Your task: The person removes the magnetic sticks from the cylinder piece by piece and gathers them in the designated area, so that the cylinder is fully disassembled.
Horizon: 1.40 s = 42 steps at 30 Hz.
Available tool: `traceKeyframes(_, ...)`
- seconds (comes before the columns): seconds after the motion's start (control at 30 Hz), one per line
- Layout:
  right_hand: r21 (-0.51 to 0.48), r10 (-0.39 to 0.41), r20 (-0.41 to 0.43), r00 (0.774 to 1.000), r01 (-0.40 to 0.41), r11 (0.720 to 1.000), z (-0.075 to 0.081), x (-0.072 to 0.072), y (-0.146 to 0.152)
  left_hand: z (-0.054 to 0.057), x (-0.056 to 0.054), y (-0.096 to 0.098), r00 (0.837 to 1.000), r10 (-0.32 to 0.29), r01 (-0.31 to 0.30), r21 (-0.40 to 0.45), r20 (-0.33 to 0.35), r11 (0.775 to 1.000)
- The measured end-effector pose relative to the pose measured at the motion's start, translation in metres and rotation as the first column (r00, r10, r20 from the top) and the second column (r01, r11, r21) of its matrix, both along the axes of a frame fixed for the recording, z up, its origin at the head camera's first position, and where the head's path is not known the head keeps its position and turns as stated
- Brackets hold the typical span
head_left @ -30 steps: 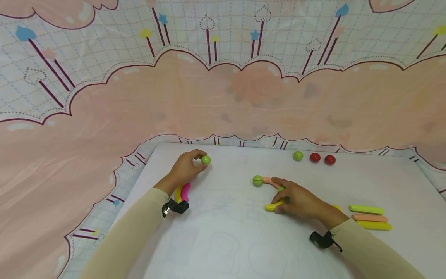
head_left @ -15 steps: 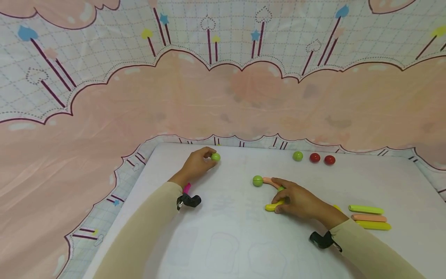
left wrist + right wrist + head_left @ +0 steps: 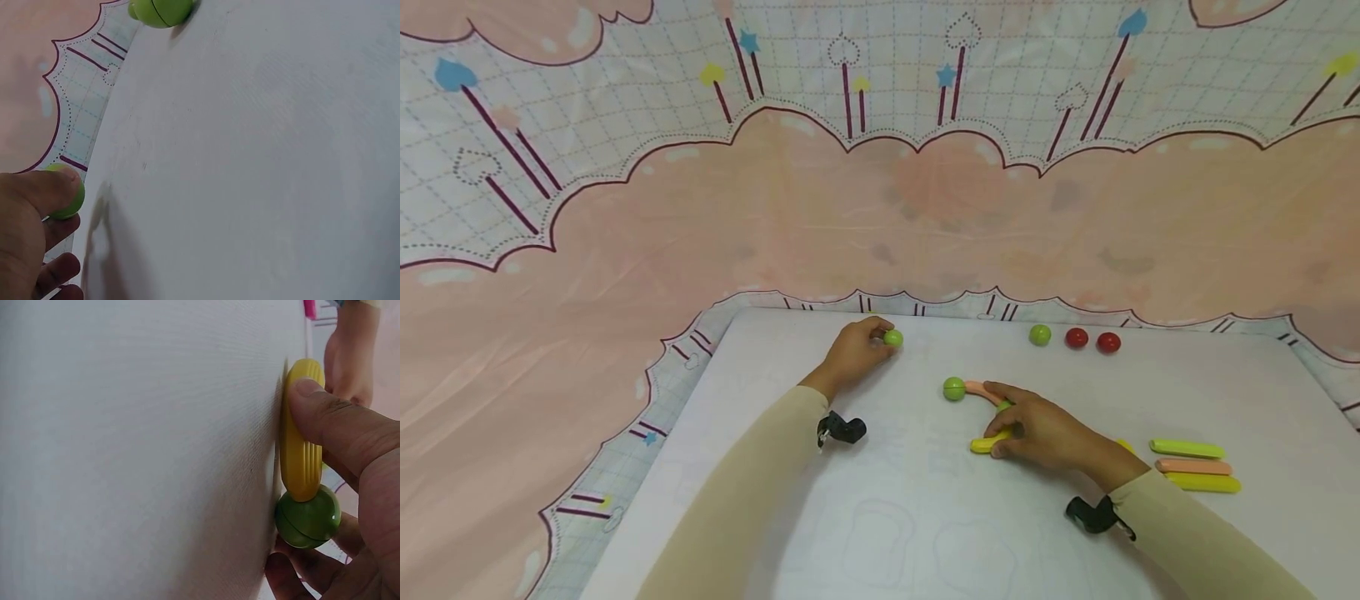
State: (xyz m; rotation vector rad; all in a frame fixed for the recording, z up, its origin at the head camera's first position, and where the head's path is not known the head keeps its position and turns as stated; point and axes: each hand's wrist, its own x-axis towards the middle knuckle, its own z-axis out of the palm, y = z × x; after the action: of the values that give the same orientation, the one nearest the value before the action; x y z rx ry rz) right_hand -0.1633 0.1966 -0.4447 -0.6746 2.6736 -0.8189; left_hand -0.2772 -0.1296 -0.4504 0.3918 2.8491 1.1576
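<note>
My left hand (image 3: 854, 352) pinches a small green ball (image 3: 892, 338) between thumb and fingertips, over the far left part of the white board; the left wrist view shows the thumb across this ball (image 3: 70, 199). My right hand (image 3: 1047, 433) grips a joined toy piece near the middle. Its yellow bar (image 3: 303, 437) meets a green ball (image 3: 307, 515) in the right wrist view, with the thumb on the bar. From the same piece a curved peach bar (image 3: 979, 388) leads to another green ball (image 3: 953, 389) at its far left end. The right fingers partly hide the piece.
Along the far edge of the white board (image 3: 865, 492) sit a green ball (image 3: 1040, 335) and two red balls (image 3: 1077, 338). Right of my right hand lie a green bar (image 3: 1187, 449), a peach bar (image 3: 1193, 467) and a yellow bar (image 3: 1202, 483). A pink piece (image 3: 310, 309) shows beyond.
My left hand has moved right with its green ball, toward the joined piece. Its arm now covers the yellow and pink curved bars seen earlier. My right hand has stayed in place.
</note>
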Motion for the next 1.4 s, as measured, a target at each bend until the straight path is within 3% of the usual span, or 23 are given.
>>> traceKeyframes(0.23,0.004,0.0,-0.001,1.0,0.0,1.0,0.0,-0.001,0.0,-0.005,-0.004,0.011,1.0,0.014,-0.014,0.034,-0.011,0.999)
traceKeyframes(0.5,-0.01,0.011,-0.002,1.0,-0.011,1.0,-0.001,0.0,0.001,-0.009,-0.003,0.014,0.998,0.046,-0.049,-0.081,-0.037,0.996)
traceKeyframes(0.8,-0.002,0.004,0.008,1.0,-0.004,1.0,0.001,0.001,-0.001,-0.007,0.004,0.013,0.998,0.067,-0.068,-0.093,-0.011,0.993)
traceKeyframes(0.93,0.019,0.009,0.007,1.0,-0.009,1.0,0.002,0.003,-0.002,-0.005,0.011,0.013,0.993,0.1,-0.107,-0.144,-0.056,0.984)
traceKeyframes(1.1,0.051,0.007,-0.03,1.0,-0.005,0.999,0.002,0.005,-0.003,0.002,0.022,0.014,0.99,0.118,-0.128,-0.14,-0.078,0.982)
traceKeyframes(1.4,0.113,-0.042,-0.038,0.998,0.046,0.993,0.006,0.008,-0.006,0.016,0.057,0.027,0.986,0.0,-0.013,-0.081,-0.165,0.997)
